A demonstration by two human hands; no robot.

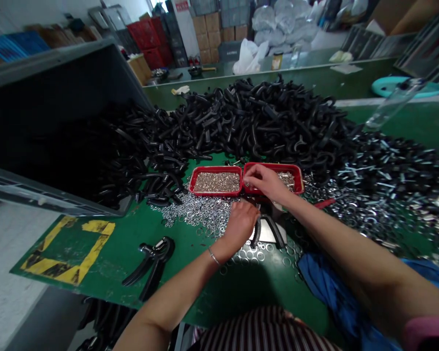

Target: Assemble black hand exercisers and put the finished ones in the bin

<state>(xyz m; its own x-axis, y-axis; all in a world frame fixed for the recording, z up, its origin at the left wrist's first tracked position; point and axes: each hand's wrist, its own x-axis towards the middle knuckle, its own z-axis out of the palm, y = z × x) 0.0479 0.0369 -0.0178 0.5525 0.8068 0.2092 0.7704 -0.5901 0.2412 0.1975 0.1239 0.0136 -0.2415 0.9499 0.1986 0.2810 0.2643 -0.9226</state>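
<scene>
My left hand (241,223) is curled round a black curved handle piece (256,231) that rests on a small metal fixture (269,233) on the green table (190,253). My right hand (265,181) reaches over the right red tray (296,176), its fingers pinched together above the small metal parts inside; what they pinch is too small to make out. The left red tray (215,182) is full of tiny silver parts. Loose silver washers (201,213) lie spread in front of the trays.
A big heap of black curved handles (256,122) covers the table's far side. A dark grey bin (51,126) lies tipped at left. An assembled black hand gripper (151,261) lies near yellow floor-tape marks (73,253). Metal springs and parts (391,195) are piled at right; blue cloth (329,287) is near me.
</scene>
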